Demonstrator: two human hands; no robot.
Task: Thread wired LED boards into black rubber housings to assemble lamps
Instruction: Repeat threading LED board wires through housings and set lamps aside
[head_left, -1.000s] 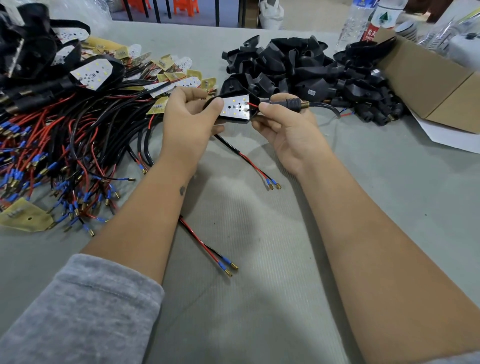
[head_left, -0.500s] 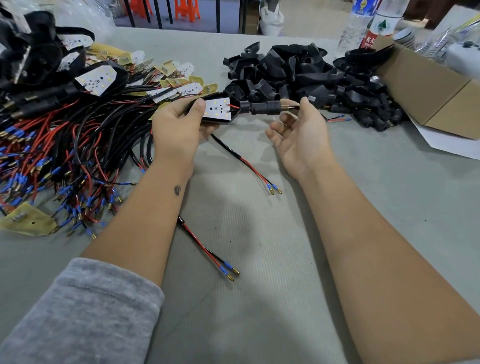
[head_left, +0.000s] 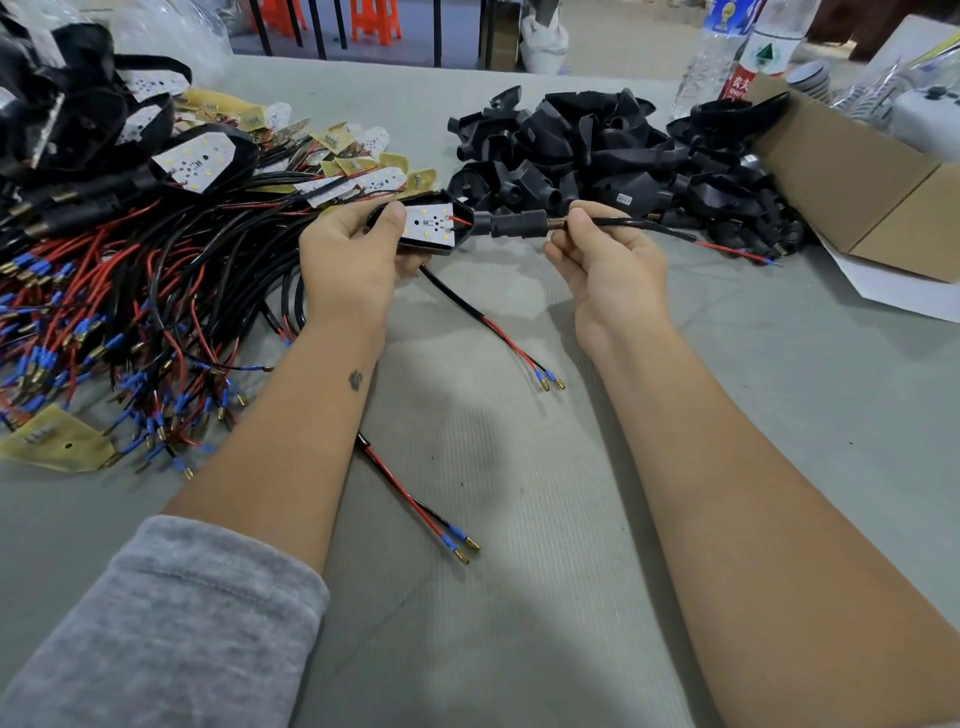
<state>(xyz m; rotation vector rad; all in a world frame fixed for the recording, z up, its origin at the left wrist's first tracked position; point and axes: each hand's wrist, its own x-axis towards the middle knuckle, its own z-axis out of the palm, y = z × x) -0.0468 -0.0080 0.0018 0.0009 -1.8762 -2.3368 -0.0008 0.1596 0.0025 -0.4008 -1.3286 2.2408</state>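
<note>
The left hand grips the black housing with the LED board inside, above bare table. The right hand pinches the cable at the housing's right end.

A grey table carries wired boards, black housings, a cardboard box.

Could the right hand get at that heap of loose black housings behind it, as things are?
Probably yes, once freed. The heap of black housings lies just beyond the right hand with nothing between, but that hand pinches the cable at the end of the housing the left hand holds.
</note>
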